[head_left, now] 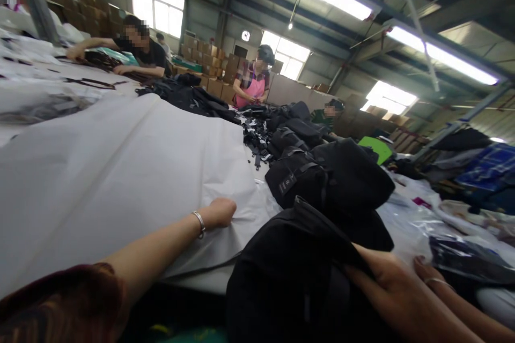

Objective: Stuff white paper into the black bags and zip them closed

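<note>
My left hand (222,212), with a silver bracelet at its wrist, is closed on the edge of a large white sheet (161,171) that covers the table. At the lower right, my right hand (382,273) grips a black bag (289,257), its fingers partly hidden inside the fabric. That bag hangs at the near table edge, in front of more black bags. One of these, a black bag with a hang tag (287,184), lies just behind it.
Small black straps and buckles (257,142) lie mid-table beside piled bags. Another person's hand (430,273) is close on the right, near clear plastic bags (410,225). Other people stand across the table. A green board (376,150) is behind the bags.
</note>
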Motion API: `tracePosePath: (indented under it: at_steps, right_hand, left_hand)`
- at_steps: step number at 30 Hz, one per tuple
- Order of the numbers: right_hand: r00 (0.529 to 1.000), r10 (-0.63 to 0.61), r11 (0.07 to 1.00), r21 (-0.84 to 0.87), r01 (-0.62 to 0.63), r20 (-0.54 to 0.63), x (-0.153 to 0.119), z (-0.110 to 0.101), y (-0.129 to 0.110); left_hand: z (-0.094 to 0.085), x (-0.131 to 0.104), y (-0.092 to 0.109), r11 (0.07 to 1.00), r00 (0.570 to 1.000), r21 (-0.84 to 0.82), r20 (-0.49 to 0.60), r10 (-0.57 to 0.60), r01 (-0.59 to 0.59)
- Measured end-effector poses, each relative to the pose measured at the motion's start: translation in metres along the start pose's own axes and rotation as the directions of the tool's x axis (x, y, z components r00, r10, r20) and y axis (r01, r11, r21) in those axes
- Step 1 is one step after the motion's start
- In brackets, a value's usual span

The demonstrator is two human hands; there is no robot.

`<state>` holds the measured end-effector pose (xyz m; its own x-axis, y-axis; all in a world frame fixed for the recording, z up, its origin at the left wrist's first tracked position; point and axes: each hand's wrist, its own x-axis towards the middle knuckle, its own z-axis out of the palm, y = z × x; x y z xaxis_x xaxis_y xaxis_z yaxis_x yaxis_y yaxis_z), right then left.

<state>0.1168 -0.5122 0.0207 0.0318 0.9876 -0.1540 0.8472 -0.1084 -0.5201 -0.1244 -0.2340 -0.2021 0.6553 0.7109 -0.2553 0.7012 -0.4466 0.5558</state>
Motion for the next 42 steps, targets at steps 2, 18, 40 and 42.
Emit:
tracePosePath:
  at_steps: [2,18,40,42]
  right_hand:
    - [1.0,0.016,1.0,0.006,-0.016,0.013,0.0,0.001,0.002]
    - [0.998,-0.05,0.999,0.009,0.049,0.05,0.024,0.004,-0.027]
    - [0.993,-0.049,0.984,-0.176,0.029,-0.11,0.065,-0.01,-0.071]
    - [0.993,-0.031,0.984,-0.18,0.011,-0.111,0.065,-0.014,-0.063]
  left_hand:
    - [-0.006,-0.001,-0.002,0.997,0.998,-0.04,0.026,-0.057,0.058]
    - [-0.087,-0.049,-0.066,0.553,0.96,-0.803,0.081,-0.268,0.223]
    - [-0.062,-0.021,-0.042,0.811,0.945,-0.496,0.069,-0.32,0.311]
    - [-0.07,-0.019,-0.041,0.838,0.955,-0.464,0.064,-0.291,0.286]
